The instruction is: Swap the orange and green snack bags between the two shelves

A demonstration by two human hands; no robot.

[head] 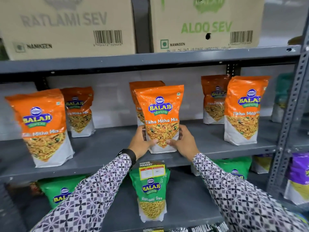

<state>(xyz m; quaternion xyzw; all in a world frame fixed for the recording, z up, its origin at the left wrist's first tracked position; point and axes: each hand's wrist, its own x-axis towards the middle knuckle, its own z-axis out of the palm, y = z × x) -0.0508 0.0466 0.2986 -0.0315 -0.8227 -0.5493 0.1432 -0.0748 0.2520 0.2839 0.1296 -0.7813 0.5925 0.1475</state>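
Observation:
Several orange snack bags stand upright on the grey middle shelf (100,153). The front centre orange bag (160,114) is gripped at its lower part from both sides: my left hand (142,141) on its left edge, my right hand (184,141) on its right edge. Another orange bag (135,91) stands right behind it. More orange bags stand at the left (41,124) and right (242,111). On the lower shelf (192,208) stand green snack bags: one in the centre (152,193), one at the left (56,191) partly hidden by my sleeve, one at the right (234,166).
Two cardboard boxes (66,27) (205,24) sit on the top shelf. A perforated grey upright (291,114) bounds the rack at the right, with a purple bag (299,174) beyond it. A price tag (152,169) hangs from the middle shelf's front edge.

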